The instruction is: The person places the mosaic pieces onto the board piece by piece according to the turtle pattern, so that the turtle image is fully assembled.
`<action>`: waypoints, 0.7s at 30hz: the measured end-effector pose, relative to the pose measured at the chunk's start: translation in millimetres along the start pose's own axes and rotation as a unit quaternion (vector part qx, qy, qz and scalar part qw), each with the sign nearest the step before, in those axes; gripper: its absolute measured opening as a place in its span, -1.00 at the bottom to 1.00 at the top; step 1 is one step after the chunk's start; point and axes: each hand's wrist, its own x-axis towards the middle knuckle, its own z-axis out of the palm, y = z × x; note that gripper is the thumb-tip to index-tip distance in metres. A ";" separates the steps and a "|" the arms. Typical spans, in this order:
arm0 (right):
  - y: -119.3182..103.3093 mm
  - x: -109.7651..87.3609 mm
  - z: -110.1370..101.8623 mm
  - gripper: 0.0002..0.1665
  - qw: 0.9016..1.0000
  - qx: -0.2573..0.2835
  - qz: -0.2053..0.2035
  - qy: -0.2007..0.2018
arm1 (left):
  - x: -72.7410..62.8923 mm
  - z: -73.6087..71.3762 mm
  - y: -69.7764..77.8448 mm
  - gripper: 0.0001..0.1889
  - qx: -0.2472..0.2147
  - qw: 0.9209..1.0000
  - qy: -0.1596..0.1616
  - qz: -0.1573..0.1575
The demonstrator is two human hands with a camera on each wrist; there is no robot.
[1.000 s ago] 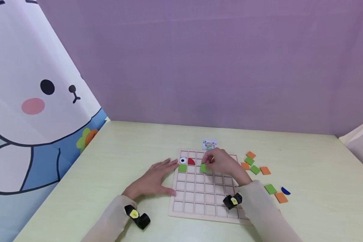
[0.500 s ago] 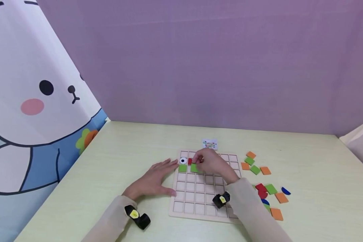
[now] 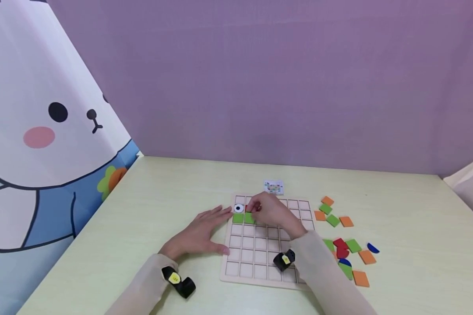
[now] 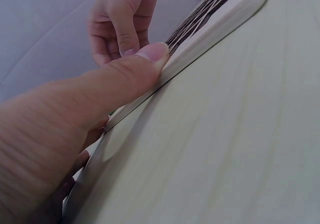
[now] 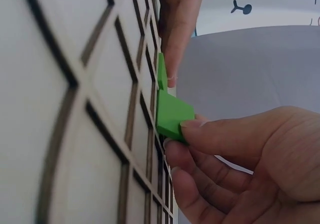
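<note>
My right hand (image 3: 273,213) pinches a green square tile (image 5: 172,115) between thumb and fingers, tilted over a cell of the wooden grid board (image 3: 260,270). Beside it another green tile (image 3: 238,218) sits in the left column, below a white tile with a black dot (image 3: 238,208). A red piece (image 3: 246,208) is mostly covered by the right hand. My left hand (image 3: 200,234) rests at the board's left edge with fingers spread. In the left wrist view its thumb (image 4: 135,69) presses against the board's side.
A small printed picture card (image 3: 273,187) lies beyond the board. Right of the board are scattered orange tiles (image 3: 345,221), green tiles (image 3: 353,246), red pieces (image 3: 342,253) and a blue half-round piece (image 3: 372,248). A purple curtain (image 3: 284,87) stands behind the table.
My right hand has moved left across the board with the green tile, bringing it next to the other green one. The left hand has stayed in place.
</note>
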 end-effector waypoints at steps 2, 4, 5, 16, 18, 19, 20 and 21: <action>-0.3 0.2 0.1 -0.83 1.000 -0.001 -0.008 -0.002 | 0.0 -0.7 0.0 0.01 0.001 1.000 0.001 0.002; -0.6 0.5 0.0 -0.83 1.000 -0.003 -0.015 -0.002 | -0.1 -1.2 -0.1 0.01 0.004 1.000 0.002 0.002; -0.8 0.6 -0.1 -0.83 1.000 -0.004 -0.016 -0.003 | -0.1 -1.5 -0.1 0.01 0.004 1.000 0.003 0.002; 1.1 1.2 3.1 -0.81 0.999 -0.033 -0.005 0.008 | 0.5 -1.0 -0.6 0.01 0.001 1.000 -0.001 0.001; 1.4 0.9 3.6 -0.81 0.999 -0.032 -0.002 0.008 | 0.3 -0.8 -0.8 0.01 -0.001 1.000 -0.001 0.002; 1.5 0.8 3.8 -0.81 0.999 -0.032 -0.001 0.008 | 0.3 -0.7 -0.9 0.01 -0.002 1.000 -0.001 0.002; 1.6 0.8 3.9 -0.81 0.999 -0.032 0.000 0.008 | 0.3 -0.4 -1.1 0.01 -0.002 1.000 -0.001 0.001; 1.7 0.8 4.0 -0.81 0.999 -0.031 0.001 0.007 | 0.4 0.0 -1.4 0.01 -0.003 1.000 -0.001 0.001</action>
